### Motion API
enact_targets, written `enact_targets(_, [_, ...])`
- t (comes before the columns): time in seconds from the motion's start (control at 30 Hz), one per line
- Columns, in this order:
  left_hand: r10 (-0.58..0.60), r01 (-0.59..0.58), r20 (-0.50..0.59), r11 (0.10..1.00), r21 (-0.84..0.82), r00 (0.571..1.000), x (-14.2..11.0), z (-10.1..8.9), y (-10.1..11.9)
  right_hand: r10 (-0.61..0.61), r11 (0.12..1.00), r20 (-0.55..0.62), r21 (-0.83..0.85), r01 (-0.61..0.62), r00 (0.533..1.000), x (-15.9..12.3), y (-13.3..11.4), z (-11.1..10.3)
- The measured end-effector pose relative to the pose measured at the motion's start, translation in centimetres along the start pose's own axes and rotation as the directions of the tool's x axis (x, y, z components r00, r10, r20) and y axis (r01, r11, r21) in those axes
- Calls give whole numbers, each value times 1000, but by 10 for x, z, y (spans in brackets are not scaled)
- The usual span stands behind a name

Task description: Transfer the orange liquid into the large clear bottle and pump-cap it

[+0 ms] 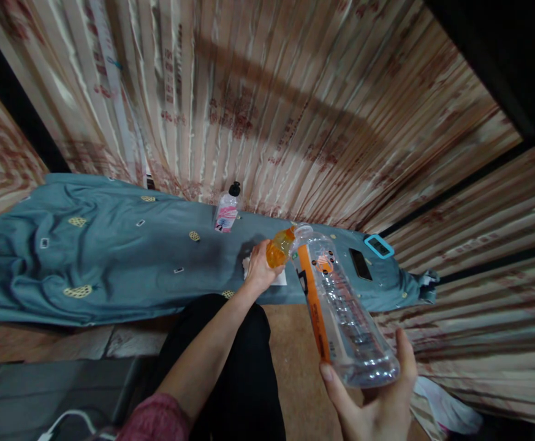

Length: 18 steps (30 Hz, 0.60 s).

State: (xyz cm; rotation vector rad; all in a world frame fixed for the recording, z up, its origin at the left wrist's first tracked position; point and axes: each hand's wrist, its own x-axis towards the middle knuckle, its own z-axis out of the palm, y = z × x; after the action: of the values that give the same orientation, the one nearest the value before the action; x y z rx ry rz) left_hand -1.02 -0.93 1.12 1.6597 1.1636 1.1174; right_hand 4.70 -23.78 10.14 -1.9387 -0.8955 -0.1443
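My left hand (260,269) is wrapped round a small clear bottle of yellow-orange liquid (278,248), which leans toward the right. In my right hand (377,401) is a large clear plastic bottle with an orange label (347,306), gripped near its base with thumb and fingers. The large bottle is tilted, its neck pointing away from me. The two bottle mouths meet or nearly meet; whether they touch I cannot tell. Partly hidden below my left hand lies a white paper (280,280) on the blue-green cloth.
A clear bottle with a black cap and pink label (227,208) stands on the patterned cloth (124,257). To the right lie a dark phone-like slab (360,263) and a blue-framed digital display (379,246). Striped curtains (271,122) hang behind. A grey box (56,392) sits lower left.
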Motion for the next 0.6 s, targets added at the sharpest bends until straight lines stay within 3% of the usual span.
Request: enact_targets(0.6, [45,-45,-1,998,44,999,1,0,2,55,998,0,37,-55,998,1,-4,1])
